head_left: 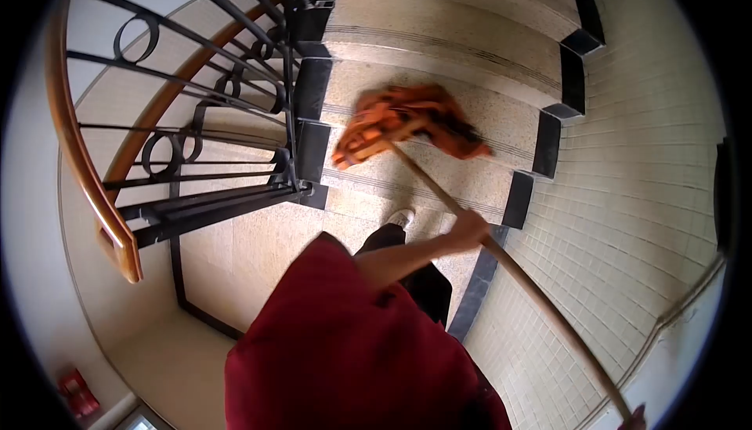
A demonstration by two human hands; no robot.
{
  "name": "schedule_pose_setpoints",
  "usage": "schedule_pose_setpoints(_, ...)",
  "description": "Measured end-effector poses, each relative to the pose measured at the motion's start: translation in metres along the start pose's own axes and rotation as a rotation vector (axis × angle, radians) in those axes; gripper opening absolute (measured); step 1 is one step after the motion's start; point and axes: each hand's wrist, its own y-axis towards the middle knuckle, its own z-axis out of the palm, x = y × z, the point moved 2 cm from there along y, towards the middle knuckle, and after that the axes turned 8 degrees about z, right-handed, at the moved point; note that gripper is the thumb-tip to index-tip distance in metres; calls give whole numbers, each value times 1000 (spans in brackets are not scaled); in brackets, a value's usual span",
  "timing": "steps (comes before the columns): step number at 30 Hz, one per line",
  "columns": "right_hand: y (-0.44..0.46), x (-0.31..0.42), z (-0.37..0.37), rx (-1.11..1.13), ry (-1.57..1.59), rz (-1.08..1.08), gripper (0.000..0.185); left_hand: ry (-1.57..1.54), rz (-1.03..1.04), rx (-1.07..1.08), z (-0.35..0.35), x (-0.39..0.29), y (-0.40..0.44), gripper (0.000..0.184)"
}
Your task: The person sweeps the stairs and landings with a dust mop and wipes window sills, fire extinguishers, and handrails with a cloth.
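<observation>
A mop's long wooden handle [540,301] runs slantwise from the lower right corner up to the stairs. Its head is wrapped in an orange and black cloth [403,121], slightly blurred, which lies over the edge of a low step. My left hand [470,230] is closed around the middle of the handle, with the forearm reaching across from a dark red sleeve. At the handle's near end, my right hand [636,418] shows only in part at the frame's bottom edge, closed about the stick.
Speckled stone steps [446,38] with black side borders rise ahead. On the left stands a black metal railing [196,101] with a wooden handrail [82,160]. A tiled wall [627,156] bounds the right. My shoe [402,218] rests just below the steps.
</observation>
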Motion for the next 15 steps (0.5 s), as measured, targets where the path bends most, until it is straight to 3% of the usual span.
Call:
schedule_pose_setpoints(1, 21, 35, -17, -235, 169, -32, 8, 52, -40, -298, 0, 44, -23, 6)
schedule_pose_setpoints(2, 45, 71, -34, -374, 269, -106, 16, 160, -156, -140, -40, 67, -39, 5)
schedule_pose_setpoints(5, 77, 194, -121, -747, 360, -287, 45, 171, -268, -401, -97, 153, -89, 19)
schedule_pose_setpoints(6, 69, 208, -140, -748, 328, -242, 40, 252, -312, -305, -114, 155, -96, 23)
schedule_pose_setpoints(8, 53, 197, -129, -918, 445, -184, 38, 293, -197, -350, -129, 125, -92, 25)
schedule_pose_setpoints(13, -11, 133, 52, -508, 595, -139, 40, 269, -27, -149, -68, 28, -60, 24)
schedule_pose_setpoints(14, -47, 134, 95, -542, 670, -40, 28, 246, 46, -80, -54, 5, -56, 24)
schedule_pose_setpoints(15, -79, 131, 140, -361, 705, 27, 21, 244, 106, -47, -32, -18, -53, 22)
